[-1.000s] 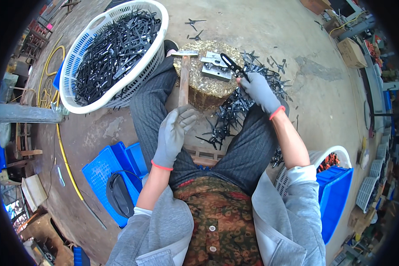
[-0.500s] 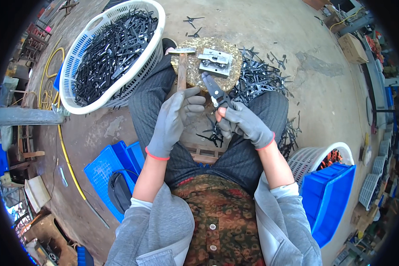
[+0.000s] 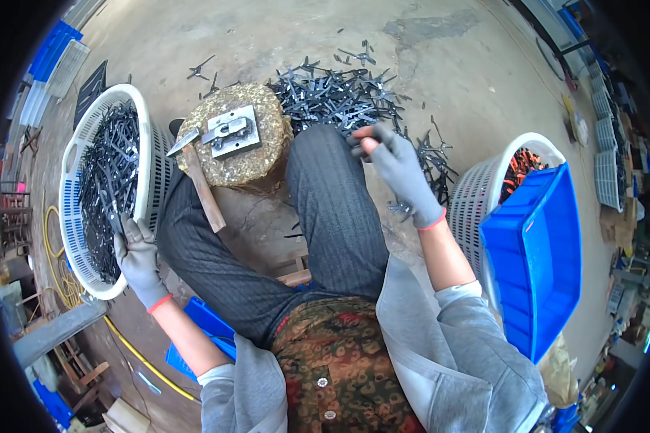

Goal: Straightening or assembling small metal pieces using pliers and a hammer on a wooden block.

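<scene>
At the left, my left hand (image 3: 139,263), in a grey glove with a red cuff, is at the near rim of a white basket (image 3: 143,123) heaped with black metal parts (image 3: 112,162). Between its thumb and fingers is a black pliers-like tool (image 3: 114,215), hard to tell apart from the heap behind. My right hand (image 3: 397,162), gloved with bare thumb and fingertip, hovers beside my right knee, fingers apart and partly bent. Beyond it lies a loose pile of black pliers-like parts (image 3: 339,97). A hammer (image 3: 204,191) leans on the round stump (image 3: 271,108) next to a metal block fixture (image 3: 240,137).
Right of me stand a white basket (image 3: 477,187) with orange-and-black things and a blue bin (image 3: 549,267). Blue plastic trays (image 3: 206,325) lie by my left leg. A yellow hose (image 3: 133,346) runs along the floor, near a grey beam (image 3: 58,332).
My left hand has moved from the hammer handle to the left basket. My right hand has moved right and no longer shows the pliers-like tool. The view has swung rightward.
</scene>
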Action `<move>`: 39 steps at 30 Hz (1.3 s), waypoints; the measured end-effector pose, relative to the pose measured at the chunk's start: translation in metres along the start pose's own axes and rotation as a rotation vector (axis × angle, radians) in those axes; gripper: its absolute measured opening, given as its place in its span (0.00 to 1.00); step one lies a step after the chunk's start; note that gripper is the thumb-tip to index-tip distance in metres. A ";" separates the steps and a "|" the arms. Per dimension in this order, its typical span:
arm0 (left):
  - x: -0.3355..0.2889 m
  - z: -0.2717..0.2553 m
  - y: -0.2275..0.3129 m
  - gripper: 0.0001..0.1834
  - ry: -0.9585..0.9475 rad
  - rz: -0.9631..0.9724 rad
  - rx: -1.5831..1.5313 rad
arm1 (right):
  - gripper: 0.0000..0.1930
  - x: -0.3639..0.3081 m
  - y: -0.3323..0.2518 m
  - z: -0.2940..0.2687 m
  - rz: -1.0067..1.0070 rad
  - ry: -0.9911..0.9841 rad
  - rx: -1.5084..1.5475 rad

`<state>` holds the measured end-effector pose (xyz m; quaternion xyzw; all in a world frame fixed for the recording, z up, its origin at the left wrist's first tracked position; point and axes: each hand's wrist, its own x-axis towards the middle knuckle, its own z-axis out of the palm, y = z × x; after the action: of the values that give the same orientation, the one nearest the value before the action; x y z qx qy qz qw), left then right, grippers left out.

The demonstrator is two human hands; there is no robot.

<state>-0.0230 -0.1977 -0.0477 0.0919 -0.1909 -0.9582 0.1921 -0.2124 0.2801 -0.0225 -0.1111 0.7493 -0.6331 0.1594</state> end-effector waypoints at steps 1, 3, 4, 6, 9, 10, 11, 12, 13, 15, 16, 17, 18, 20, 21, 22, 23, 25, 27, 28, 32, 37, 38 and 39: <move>-0.001 -0.002 0.000 0.22 -0.036 -0.018 -0.002 | 0.14 0.002 0.018 -0.016 0.035 0.088 0.098; 0.001 -0.001 -0.012 0.22 -0.117 -0.018 0.022 | 0.14 0.006 0.062 -0.049 0.137 0.260 0.234; 0.001 0.002 -0.019 0.22 -0.124 -0.059 0.076 | 0.13 0.008 0.089 -0.065 0.203 0.339 0.275; -0.001 0.003 -0.026 0.21 -0.082 -0.101 0.146 | 0.14 0.021 0.155 -0.087 0.255 0.429 0.208; -0.008 0.021 -0.048 0.22 -0.050 -0.133 0.256 | 0.17 0.046 0.211 -0.102 0.336 0.418 -0.560; -0.010 0.027 -0.056 0.22 -0.049 -0.137 0.260 | 0.18 0.054 0.229 -0.098 0.234 0.493 -0.726; -0.013 0.035 -0.063 0.22 0.015 -0.101 0.352 | 0.18 0.064 0.244 -0.100 0.238 0.493 -0.722; -0.017 0.042 -0.066 0.22 0.084 -0.056 0.448 | 0.19 0.079 0.255 -0.098 0.263 0.388 -0.829; -0.020 0.047 -0.069 0.22 0.100 -0.048 0.516 | 0.20 0.092 0.262 -0.097 0.287 0.286 -0.936; -0.029 0.056 -0.070 0.22 0.116 -0.040 0.589 | 0.20 0.118 0.278 -0.092 0.301 0.237 -0.985; -0.028 0.068 -0.077 0.23 0.125 -0.041 0.650 | 0.20 0.128 0.287 -0.091 0.323 0.214 -1.049; -0.029 0.079 -0.089 0.23 0.340 0.046 0.713 | 0.20 0.136 0.296 -0.092 0.345 0.190 -1.114; -0.031 0.079 -0.087 0.23 0.325 0.031 0.716 | 0.20 0.146 0.301 -0.090 0.457 0.096 -1.121; -0.037 0.082 -0.089 0.23 0.371 0.041 0.796 | 0.21 0.154 0.311 -0.082 0.490 0.052 -1.088; -0.039 0.081 -0.090 0.23 0.378 0.044 0.803 | 0.22 0.156 0.312 -0.077 0.527 0.006 -1.067; -0.040 0.079 -0.089 0.23 0.331 -0.005 0.772 | 0.22 0.157 0.313 -0.073 0.524 -0.015 -1.109; -0.040 0.077 -0.090 0.22 0.282 -0.056 0.739 | 0.22 0.155 0.314 -0.070 0.524 -0.019 -1.106; -0.039 0.082 -0.101 0.22 0.337 -0.039 0.766 | 0.19 0.145 0.312 -0.070 0.388 0.009 -0.990; -0.036 0.081 -0.107 0.22 0.333 -0.067 0.734 | 0.16 0.137 0.307 -0.067 0.405 -0.009 -0.952; -0.036 0.085 -0.111 0.22 0.333 -0.066 0.731 | 0.16 0.127 0.300 -0.063 0.398 0.032 -0.900; -0.031 0.099 -0.133 0.22 0.285 -0.104 0.624 | 0.17 0.074 0.288 -0.083 0.505 0.149 -0.527; -0.040 0.130 -0.162 0.21 0.342 -0.106 0.639 | 0.14 0.001 0.196 -0.086 0.433 0.219 0.404; -0.039 0.122 -0.158 0.19 0.076 -0.211 0.554 | 0.13 -0.010 0.171 -0.085 0.430 0.193 0.555; -0.041 0.126 -0.163 0.19 0.069 -0.207 0.549 | 0.15 -0.021 0.145 -0.081 0.388 0.192 0.673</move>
<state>-0.0713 -0.0004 0.0061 0.1921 -0.4261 -0.8815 0.0675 -0.2185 0.3873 -0.1511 0.1508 0.5184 -0.8089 0.2327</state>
